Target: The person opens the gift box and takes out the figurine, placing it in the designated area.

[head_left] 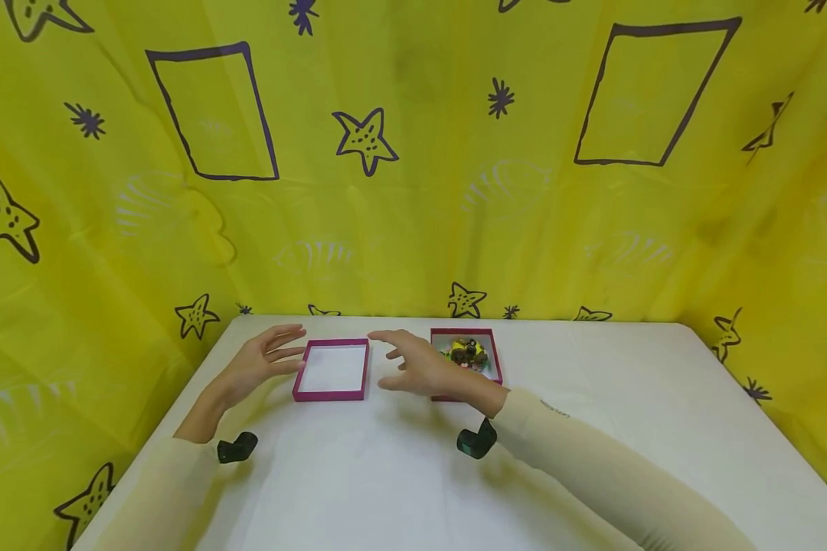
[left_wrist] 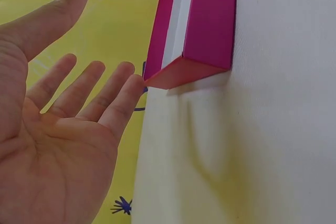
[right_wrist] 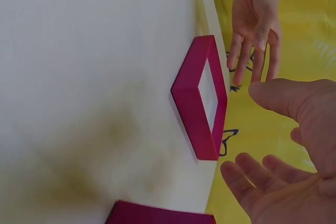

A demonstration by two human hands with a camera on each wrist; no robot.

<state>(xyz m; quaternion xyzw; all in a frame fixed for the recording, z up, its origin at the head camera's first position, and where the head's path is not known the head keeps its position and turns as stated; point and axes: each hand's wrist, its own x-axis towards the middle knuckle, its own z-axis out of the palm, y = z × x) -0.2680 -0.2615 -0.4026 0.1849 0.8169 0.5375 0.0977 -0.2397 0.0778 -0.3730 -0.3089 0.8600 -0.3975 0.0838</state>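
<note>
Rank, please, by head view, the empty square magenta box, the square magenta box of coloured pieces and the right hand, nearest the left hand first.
1. Empty box, immediately right.
2. Right hand, farther right.
3. Box of pieces, farthest right.

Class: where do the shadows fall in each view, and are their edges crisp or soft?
Head view: soft-edged shadows on the flat white tabletop, below the bare left hand and bare right hand; left wrist view: soft and yellowish, below the open square magenta box; right wrist view: blurry and brownish, on the tabletop to that box's lower left.
</note>
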